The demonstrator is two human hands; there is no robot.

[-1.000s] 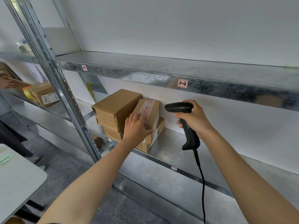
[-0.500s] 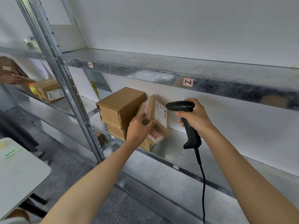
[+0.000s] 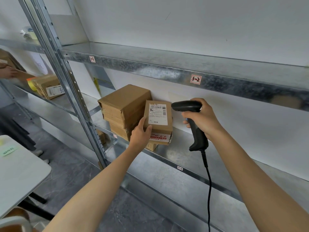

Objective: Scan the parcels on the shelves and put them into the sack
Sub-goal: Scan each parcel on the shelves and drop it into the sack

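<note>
A small cardboard parcel (image 3: 158, 114) stands tilted on the middle metal shelf (image 3: 184, 153), its white label with a barcode facing me. My left hand (image 3: 140, 133) grips the parcel's lower left corner. My right hand (image 3: 203, 118) holds a black corded barcode scanner (image 3: 187, 107) by its handle, the scanner's head just right of the label. A stack of larger brown boxes (image 3: 123, 106) sits directly left of the parcel, and another flat box (image 3: 160, 142) lies beneath it. No sack is in view.
A steel upright (image 3: 73, 91) divides the shelving. Left of it, another box (image 3: 50, 88) sits on the neighbouring shelf, where another person's hand (image 3: 7, 72) reaches. A white table (image 3: 18, 171) stands at lower left. The upper shelf (image 3: 184, 67) carries tags.
My left hand has turned the small parcel upright so its label faces me. The scanner has stayed close beside it.
</note>
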